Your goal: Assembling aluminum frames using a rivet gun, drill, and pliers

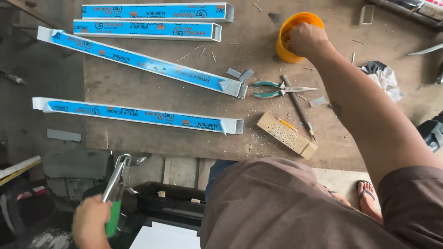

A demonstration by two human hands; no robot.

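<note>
**Head view: one hand in the tub, one on the riveter**

Right hand [307,39] dips into a round orange plastic tub [282,44] on the brown wooden workbench [138,83]; its fingers are hidden. Left hand [91,221], below the bench edge, is clenched around a green-handled metal hand riveter [115,189].

**benchnewb:** what's the tool at the lower left of the frame?

**rivet_ron:** looks like a hand riveter [115,193]. Bare metal head and lever arms, green grip. It's upright, tipped a bit right, head on top, off the table edge.

**benchnewb:** and the tub at the top, right of centre?

**rivet_ron:** round orange plastic container [295,23], open top, standing on the table, small loose bits inside.
</note>
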